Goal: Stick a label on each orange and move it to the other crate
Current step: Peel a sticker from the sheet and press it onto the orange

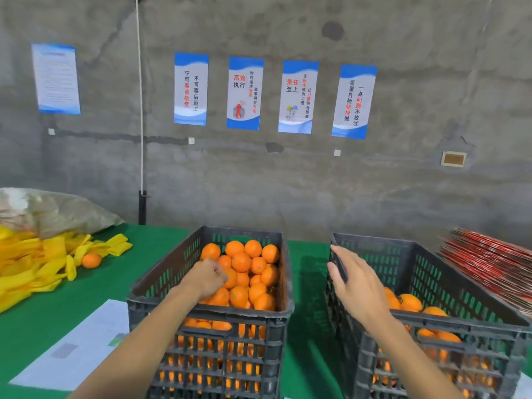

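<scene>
Two dark plastic crates stand side by side on a green table. The left crate (pixel 161 277) is heaped with oranges (pixel 241 262). The right crate (pixel 460 318) holds a lower layer of oranges (pixel 410 302), some with a small label. My left hand (pixel 208 276) reaches into the left crate, its fingers curled down onto an orange (pixel 231 279) in the pile. My right hand (pixel 355 280) hovers over the near left edge of the right crate with straight, spread fingers and holds nothing.
A white paper sheet (pixel 77 347) lies on the table at the front left. Yellow foam nets (pixel 37 263) and a lone orange (pixel 91 260) lie at the left, with a sack (pixel 57 211) behind. A stack of red flat boxes (pixel 489 263) sits at the right. A concrete wall stands behind.
</scene>
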Demonstrator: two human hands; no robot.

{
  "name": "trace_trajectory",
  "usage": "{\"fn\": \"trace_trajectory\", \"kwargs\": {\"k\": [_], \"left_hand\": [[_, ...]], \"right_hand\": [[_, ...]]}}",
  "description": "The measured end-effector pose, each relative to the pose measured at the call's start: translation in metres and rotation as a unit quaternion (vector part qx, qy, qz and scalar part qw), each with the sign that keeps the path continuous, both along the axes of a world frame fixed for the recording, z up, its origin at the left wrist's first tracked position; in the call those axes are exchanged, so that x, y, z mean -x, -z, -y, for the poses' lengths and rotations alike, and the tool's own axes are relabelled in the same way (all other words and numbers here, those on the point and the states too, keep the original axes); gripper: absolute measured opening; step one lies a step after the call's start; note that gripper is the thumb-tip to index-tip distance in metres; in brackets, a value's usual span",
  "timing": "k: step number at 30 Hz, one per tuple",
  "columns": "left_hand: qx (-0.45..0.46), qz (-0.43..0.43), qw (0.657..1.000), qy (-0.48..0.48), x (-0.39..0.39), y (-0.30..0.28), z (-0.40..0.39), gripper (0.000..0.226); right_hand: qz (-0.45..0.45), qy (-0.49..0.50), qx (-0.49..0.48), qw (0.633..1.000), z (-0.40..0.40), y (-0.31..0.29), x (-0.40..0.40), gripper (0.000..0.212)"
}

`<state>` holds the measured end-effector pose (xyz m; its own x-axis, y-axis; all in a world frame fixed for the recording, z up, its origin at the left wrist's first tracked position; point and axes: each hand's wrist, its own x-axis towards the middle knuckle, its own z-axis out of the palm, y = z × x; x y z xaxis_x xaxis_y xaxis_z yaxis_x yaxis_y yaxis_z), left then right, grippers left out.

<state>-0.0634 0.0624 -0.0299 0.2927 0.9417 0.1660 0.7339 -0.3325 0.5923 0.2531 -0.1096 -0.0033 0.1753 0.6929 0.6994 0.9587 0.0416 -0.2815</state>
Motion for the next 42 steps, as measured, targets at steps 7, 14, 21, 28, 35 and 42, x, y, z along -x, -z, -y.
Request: {"fn": "trace_trajectory", "kwargs": {"k": [7,14,21,28,35,42], "left_hand": [[0.187,-0.225,0.956,-0.004,0.014,-0.001,-0.022,0.051],[0.238,-0.308,0.921,0.006,0.024,0.008,-0.057,0.094],[0.253,-0.349,0.902,0.02,0.005,0.012,-0.083,0.096],[0.253,-0.244,0.936,-0.001,-0.018,0.023,-0.095,0.073],[0.309,-0.235,0.921,0.025,-0.001,0.021,-0.089,0.097],[0.125,-0.074,0.988,0.059,-0.022,-0.01,-0.06,0.069]], "right_hand": [[-0.07,-0.142,0.099,0.982,-0.063,-0.004,0.096,0.045],[-0.053,-0.152,0.186,0.969,-0.107,0.004,0.138,0.052],[0.125,-0.125,0.199,0.964,-0.125,0.01,0.144,0.051],[0.103,-0.144,0.186,0.966,-0.127,0.015,0.14,0.048],[0.087,-0.128,0.182,0.971,-0.123,0.016,0.134,0.039],[-0.143,-0.153,0.019,0.978,-0.095,0.002,0.135,0.029]]}}
